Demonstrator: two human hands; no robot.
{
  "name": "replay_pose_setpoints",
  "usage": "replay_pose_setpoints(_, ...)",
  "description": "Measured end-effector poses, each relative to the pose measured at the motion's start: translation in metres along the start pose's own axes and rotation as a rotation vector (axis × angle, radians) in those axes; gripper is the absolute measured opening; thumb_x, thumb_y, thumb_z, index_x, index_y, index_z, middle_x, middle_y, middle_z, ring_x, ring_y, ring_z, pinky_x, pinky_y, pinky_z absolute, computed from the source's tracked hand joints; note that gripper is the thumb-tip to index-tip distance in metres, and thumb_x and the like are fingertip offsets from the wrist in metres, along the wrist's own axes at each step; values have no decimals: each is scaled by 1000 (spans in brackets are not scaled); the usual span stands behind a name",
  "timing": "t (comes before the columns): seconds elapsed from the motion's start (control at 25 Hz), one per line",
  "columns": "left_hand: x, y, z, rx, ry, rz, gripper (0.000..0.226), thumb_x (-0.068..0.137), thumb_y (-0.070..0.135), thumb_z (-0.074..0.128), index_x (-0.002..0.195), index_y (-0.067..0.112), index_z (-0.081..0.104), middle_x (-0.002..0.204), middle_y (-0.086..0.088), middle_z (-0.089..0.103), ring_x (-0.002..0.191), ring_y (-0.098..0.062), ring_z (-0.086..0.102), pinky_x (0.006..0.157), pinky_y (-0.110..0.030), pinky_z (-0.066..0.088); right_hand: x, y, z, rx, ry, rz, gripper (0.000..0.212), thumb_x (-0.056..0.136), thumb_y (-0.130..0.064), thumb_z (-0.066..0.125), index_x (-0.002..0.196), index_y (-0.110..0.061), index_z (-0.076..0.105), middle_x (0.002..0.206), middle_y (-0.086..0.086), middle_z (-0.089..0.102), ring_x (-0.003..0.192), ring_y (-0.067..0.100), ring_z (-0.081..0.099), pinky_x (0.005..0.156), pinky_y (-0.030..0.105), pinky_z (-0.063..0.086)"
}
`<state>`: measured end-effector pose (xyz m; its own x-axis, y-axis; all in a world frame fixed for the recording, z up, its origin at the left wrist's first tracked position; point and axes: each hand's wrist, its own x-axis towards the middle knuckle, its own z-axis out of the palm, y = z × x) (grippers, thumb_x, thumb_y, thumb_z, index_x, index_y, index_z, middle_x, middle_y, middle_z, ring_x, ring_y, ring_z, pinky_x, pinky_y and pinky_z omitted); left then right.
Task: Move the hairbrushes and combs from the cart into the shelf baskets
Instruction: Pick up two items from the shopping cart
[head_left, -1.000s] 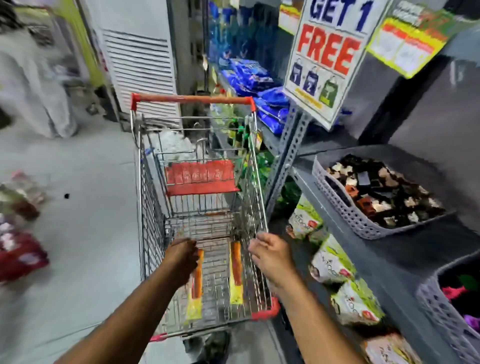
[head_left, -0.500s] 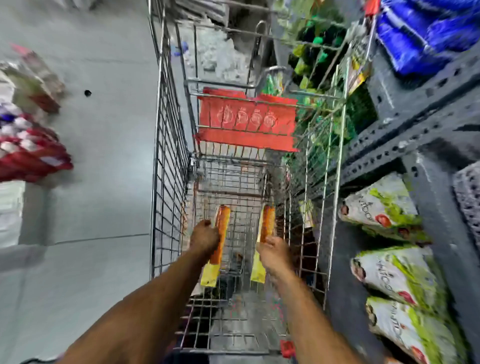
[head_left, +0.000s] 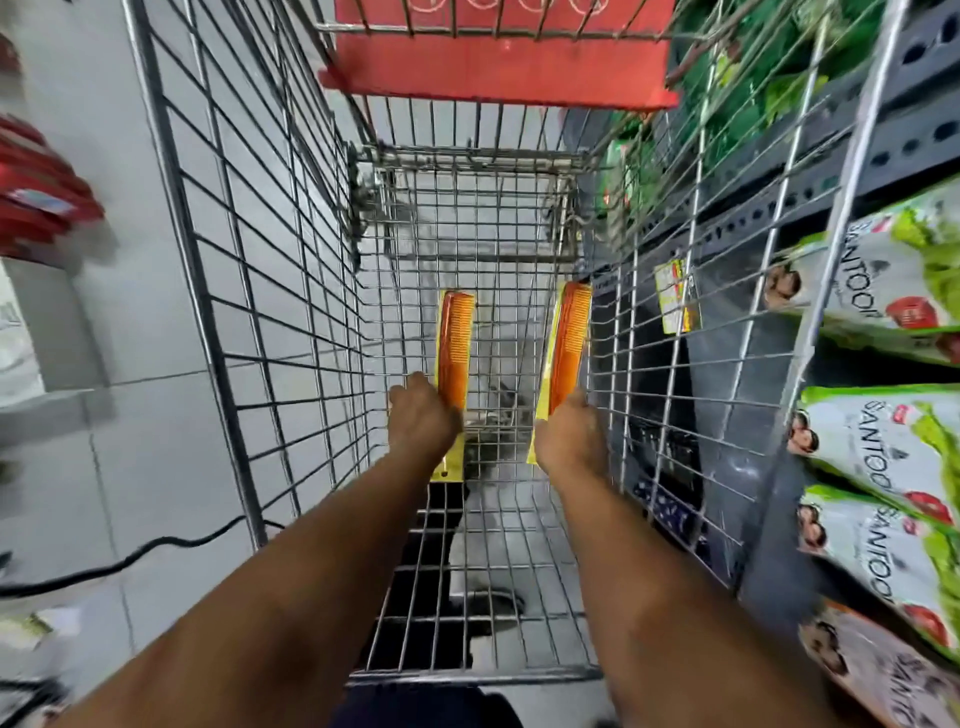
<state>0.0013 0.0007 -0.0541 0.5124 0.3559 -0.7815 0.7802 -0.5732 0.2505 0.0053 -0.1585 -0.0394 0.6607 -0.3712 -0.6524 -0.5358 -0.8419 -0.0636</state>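
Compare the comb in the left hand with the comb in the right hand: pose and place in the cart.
The left comb sits near the middle of the cart, while the right comb lies close to the cart's right wall. The left comb runs nearly straight away from the person; the right comb leans a little to the right. Both are orange, on yellow cards, gripped at the near end by the left hand and right hand.

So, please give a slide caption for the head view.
Left hand and right hand each hold an orange comb inside the wire cart.
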Motion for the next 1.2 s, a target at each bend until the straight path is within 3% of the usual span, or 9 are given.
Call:
replay_pose_setpoints(0.12,2,-2,1,-47,-15,1,42,70,14,75,100,10,46,93,-10,55,83,-29,59,53,-31,42,5,-1,4,23,12,81,38,90,-9,50,126,-6,36,117,22,59,97,39,61,71,41,53)
replay_pose_setpoints(0.28,-1,-1,1,-151,-55,-43,29,74,23,71,96,10,60,95,-12,68,86,-31,65,73,-39,55,11,-3,2,159,-66,195,41,87,1,52,126,-4,42,123,22,59,103,39,61,69,36,48)
replay_pose_setpoints(0.4,-9,3,-4,-439,-95,-88,24,82,17,66,100,2,65,90,-15,70,81,-32,68,77,-45,59,6,-3,-8,349,-80,220,39,88,-5,52,126,-8,51,123,18,62,101,36,62,61,27,42)
replay_pose_setpoints(0.56,-29,12,-21,-655,-160,-70,14,91,10,55,90,-1,63,83,-16,64,74,-30,64,73,-42,58,-10,-1,-28,608,-105,156,27,87,-20,50,109,-11,62,90,10,65,76,27,58,62,31,43)
replay_pose_setpoints(0.68,-46,23,-34,-690,-167,-78,16,85,2,52,71,5,57,71,-14,58,61,-27,57,48,-31,50,-26,0,-42,721,-149,151,25,87,-20,49,108,-15,61,76,0,60,64,18,54,53,27,40)
replay_pose_setpoints(0.8,-71,33,-48,-759,-172,-52,17,82,1,50,68,9,55,68,-10,56,60,-24,55,52,-29,45,-47,8,-60,792,-180,118,25,86,-17,49,109,-12,59,70,-2,53,60,15,49,53,26,40)
replay_pose_setpoints(0.96,-117,34,-74,-757,-172,111,13,85,5,52,73,7,57,72,-11,58,64,-27,58,53,-33,49,-88,17,-94,914,-134,23,14,87,-13,52,96,-12,63,63,-3,53,52,11,46,34,15,36)
replay_pose_setpoints(1.12,-170,31,-101,-892,-161,217,13,84,2,51,74,3,59,61,-13,53,49,-23,51,47,-32,45,-138,29,-124,1120,-158,-32,8,88,-14,55,88,-16,63,81,0,64,73,15,58,73,32,49)
replay_pose_setpoints(1.2,-199,32,-112,-898,-175,294,12,85,3,51,82,-1,62,61,-12,53,51,-23,50,49,-32,45,-163,42,-140,1214,-178,-76,12,88,-16,56,95,-10,65,86,10,66,73,21,60,64,30,45)
